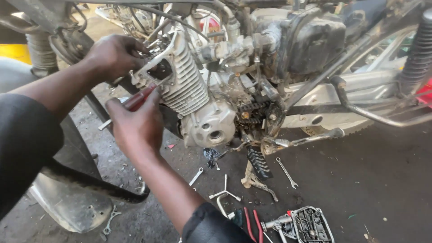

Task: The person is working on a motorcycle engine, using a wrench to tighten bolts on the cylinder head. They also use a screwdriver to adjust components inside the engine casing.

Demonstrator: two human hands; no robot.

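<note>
A motorcycle engine (198, 90) with a finned silver cylinder hangs in the frame at the centre. My left hand (114, 54) rests on the upper left of the cylinder head, fingers curled against it. My right hand (135, 123) is lower, closed around a red-handled screwdriver (138, 100) whose tip points into the open port of the cylinder head (159, 72). A silver tool tip (105, 124) sticks out left of my right hand. Both forearms come in from the left and bottom in dark sleeves.
Tools lie on the dark oily floor: two spanners (286, 172) (196, 176), a Y-shaped socket wrench (224, 192), red-handled pliers (252, 221) and a removed engine cover (312, 225). A grey mudguard (72, 204) sits at the lower left. The rear shock (418, 49) is at right.
</note>
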